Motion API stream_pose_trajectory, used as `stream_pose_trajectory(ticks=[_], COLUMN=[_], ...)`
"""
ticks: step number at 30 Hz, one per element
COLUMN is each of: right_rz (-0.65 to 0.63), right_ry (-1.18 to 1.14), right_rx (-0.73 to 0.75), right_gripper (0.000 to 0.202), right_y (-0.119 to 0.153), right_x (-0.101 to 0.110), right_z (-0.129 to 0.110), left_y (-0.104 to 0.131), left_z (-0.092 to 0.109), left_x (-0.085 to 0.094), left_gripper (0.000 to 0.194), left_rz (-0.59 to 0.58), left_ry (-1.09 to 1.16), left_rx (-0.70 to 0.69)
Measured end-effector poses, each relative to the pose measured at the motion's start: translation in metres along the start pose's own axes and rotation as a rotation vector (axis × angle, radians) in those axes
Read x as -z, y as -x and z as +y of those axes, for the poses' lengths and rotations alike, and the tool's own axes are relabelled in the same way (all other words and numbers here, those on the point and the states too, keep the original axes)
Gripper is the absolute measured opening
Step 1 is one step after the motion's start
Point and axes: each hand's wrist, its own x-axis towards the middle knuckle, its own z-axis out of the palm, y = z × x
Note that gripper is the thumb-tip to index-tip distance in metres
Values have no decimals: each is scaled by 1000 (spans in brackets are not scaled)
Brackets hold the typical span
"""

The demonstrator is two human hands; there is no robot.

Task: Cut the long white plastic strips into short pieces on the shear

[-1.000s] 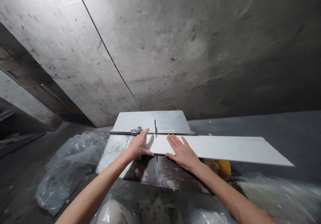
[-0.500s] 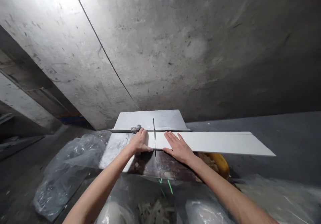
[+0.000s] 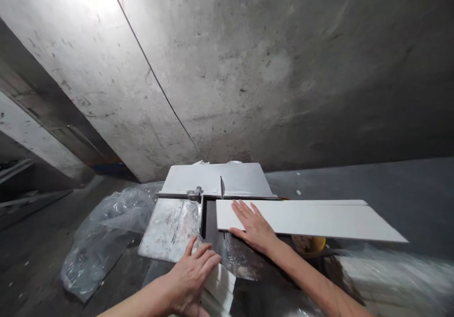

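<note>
My right hand (image 3: 253,227) lies flat with fingers spread on a long white board (image 3: 326,217). The board's left end rests on the saw table just near the upright blade (image 3: 222,187), and its slanted end overhangs on the right. Low in front, my left hand (image 3: 191,279) is apart from the board, fingers stretched over a white cut piece (image 3: 223,286). That piece looks smeared into several bands and seems gripped across its width; the thumb is mostly hidden. A metal stop (image 3: 199,206) sits on the rail left of the blade.
A grey concrete wall (image 3: 248,80) rises behind the saw. Clear plastic sheeting (image 3: 106,236) lies on the floor at left. A yellow tub (image 3: 315,246) holding offcuts stands under the board. More wrapped material (image 3: 390,279) is at lower right.
My left hand has moved from the stop down toward me with the white piece. The board has come back toward me, away from the rail, under my right hand. The view has shifted slightly.
</note>
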Motion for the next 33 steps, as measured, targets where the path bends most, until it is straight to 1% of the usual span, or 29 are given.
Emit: stream_pose_trajectory(ticks=[2,5,6,8,9,11,13,15,17,19,21,24,26,28,30,33], right_rz=[-11,-19,-22,-23,-22,-22,-46,-81,-92,-68,-42,-43,-64,-83,-90,-69], right_ry=[-40,-99,-121,-161,-177,-197,-205,-179,-105,-19,40,79,88,93,93,88], right_rx=[-12,-42,-50,-66,-75,-79,-53,-29,-32,-41,-41,-50,-61,-70,-73,-63], right_gripper=[73,73,73,75,75,75,76,76,76,76,76,74,72,71,71,72], right_y=[-21,-41,-44,-46,-46,-43,-35,-24,-13,-10,-19,-50,-71,-84,-85,-70], right_x=[-4,-6,-5,-3,-2,1,2,2,0,-3,-7,-9,-7,-3,0,0], right_z=[-24,-50,-54,-58,-58,-55,-46,-28,-3,25,48,72,81,87,88,79], left_y=[8,1,-5,-26,-39,-66,-89,-103,-110,-117,-129,-156,-173,-183,-184,-173], left_z=[-8,-39,-50,-66,-69,-70,-65,-63,-66,-75,-87,-107,-117,-122,-122,-114], left_x=[-3,0,3,10,15,23,29,33,36,41,48,65,76,84,85,77], left_gripper=[92,99,101,108,113,121,121,116,115,116,116,117,115,108,98,89], left_rz=[55,233,301,409,431,405,329,282,286,307,328,358,371,374,366,357], left_ry=[32,5,-11,-37,-41,-43,-48,-49,-41,-37,-37,-43,-59,-77,-87,-103], left_rx=[89,257,275,248,231,249,300,320,307,305,300,297,300,305,302,276])
